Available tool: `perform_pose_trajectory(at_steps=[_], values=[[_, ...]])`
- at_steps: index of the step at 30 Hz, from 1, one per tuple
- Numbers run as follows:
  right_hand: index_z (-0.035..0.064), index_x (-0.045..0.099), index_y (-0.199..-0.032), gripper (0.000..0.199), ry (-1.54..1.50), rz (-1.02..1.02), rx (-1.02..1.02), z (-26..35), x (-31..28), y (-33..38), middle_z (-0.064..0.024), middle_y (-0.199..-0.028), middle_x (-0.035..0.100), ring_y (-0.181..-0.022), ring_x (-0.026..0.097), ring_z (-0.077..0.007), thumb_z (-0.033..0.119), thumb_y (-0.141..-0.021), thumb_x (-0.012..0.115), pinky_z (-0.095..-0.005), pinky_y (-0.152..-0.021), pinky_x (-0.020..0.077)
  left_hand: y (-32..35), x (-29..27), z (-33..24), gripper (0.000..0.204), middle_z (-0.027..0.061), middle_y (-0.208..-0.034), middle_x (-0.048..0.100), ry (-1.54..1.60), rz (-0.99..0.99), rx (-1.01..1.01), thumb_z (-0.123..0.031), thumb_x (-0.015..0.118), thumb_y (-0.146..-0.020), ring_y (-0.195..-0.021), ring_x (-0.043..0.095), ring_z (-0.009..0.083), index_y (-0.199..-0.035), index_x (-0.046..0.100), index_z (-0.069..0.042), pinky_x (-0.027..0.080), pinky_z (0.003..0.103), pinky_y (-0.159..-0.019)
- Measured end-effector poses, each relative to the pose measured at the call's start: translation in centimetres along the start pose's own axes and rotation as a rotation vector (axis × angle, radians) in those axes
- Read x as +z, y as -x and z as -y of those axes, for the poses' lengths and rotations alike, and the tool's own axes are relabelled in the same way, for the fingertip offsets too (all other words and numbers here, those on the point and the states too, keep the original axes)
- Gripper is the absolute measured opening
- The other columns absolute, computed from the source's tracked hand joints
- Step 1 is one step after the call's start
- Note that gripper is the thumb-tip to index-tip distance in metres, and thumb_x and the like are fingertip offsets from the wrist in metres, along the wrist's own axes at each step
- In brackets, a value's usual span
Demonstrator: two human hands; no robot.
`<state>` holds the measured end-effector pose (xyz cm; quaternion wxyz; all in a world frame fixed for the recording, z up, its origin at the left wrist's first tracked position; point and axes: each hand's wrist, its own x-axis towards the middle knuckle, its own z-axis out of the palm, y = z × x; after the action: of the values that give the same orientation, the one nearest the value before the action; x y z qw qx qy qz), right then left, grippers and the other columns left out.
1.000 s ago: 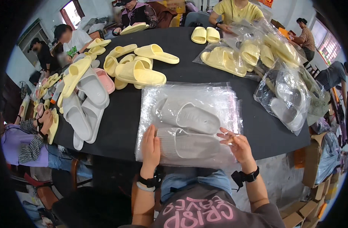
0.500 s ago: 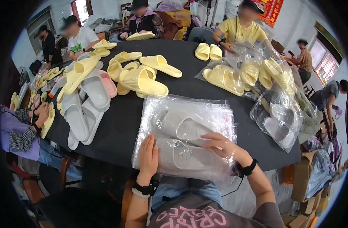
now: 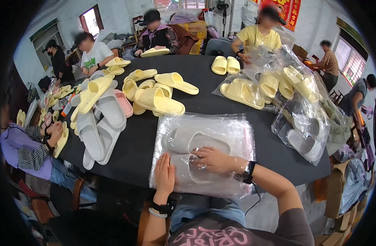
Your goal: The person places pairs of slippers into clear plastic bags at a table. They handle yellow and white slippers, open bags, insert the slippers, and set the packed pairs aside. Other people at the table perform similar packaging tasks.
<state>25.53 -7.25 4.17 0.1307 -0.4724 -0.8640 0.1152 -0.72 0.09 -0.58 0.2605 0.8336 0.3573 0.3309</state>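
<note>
A pair of grey slide slippers (image 3: 211, 142) lies side by side in a clear plastic bag (image 3: 240, 130), on top of a stack of similar clear bags at the table's near edge. My left hand (image 3: 165, 174) rests flat along the bag's left side, fingers straight and together, touching the nearer slipper's toe end. My right hand (image 3: 214, 159) lies across the slippers with its fingers stretched out. Plastic shines around its wrist, so it seems to reach in from the bag's right end. Part of the nearer slipper is hidden under this hand.
Loose grey slippers (image 3: 92, 137) and yellow slippers (image 3: 161, 102) are heaped on the black table (image 3: 188, 67) to the left. Bagged slippers (image 3: 305, 135) pile up on the right. One yellow pair (image 3: 225, 65) stands at the far side. Several co-workers sit or stand around.
My right hand has moved left, further over the slippers, and now covers part of the nearer one. My left hand stays at the bag's left side. The whole view has shifted slightly.
</note>
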Motion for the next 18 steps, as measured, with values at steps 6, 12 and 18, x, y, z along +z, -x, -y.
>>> perform_pose_trajectory(at_steps=[6,12,18], values=[[0.0106,0.063,-0.127,0.035,-0.048,-0.03,0.143,0.3,-1.8,3.1,-0.0149,-0.142,0.05,-0.134,0.044,-0.0332,0.025,-0.098,0.05,-0.048,-0.112,0.032,0.0,0.5,0.4,0.054,0.0235,-0.151,0.041,-0.114,0.052,-0.051,-0.028,0.039,-0.104,-0.143,0.035,0.036,-0.148,0.037,0.004,0.021,0.046,-0.12],[0.0074,0.067,-0.12,0.031,-0.146,-0.124,0.427,1.6,-4.2,13.4,-0.0141,-0.142,0.052,-0.136,0.043,-0.0327,0.026,-0.1,0.051,-0.0494,-0.109,0.0322,0.3,1.4,0.5,0.064,0.0217,-0.154,0.038,-0.27,0.083,-0.008,-0.042,0.045,-0.101,-0.145,0.031,0.0353,-0.15,0.037,-0.002,0.017,0.047,-0.121],[0.0032,0.067,-0.115,0.027,-0.133,-0.357,0.702,4.2,-4.0,22.9,-0.0204,-0.132,0.056,-0.129,0.047,-0.0381,0.019,-0.098,0.054,-0.0485,-0.105,0.0365,0.1,0.6,-2.0,0.076,0.0206,-0.154,0.038,-0.576,0.175,0.095,-0.061,0.056,-0.09,-0.144,0.03,0.0418,-0.149,0.045,-0.014,0.016,0.053,-0.119]])
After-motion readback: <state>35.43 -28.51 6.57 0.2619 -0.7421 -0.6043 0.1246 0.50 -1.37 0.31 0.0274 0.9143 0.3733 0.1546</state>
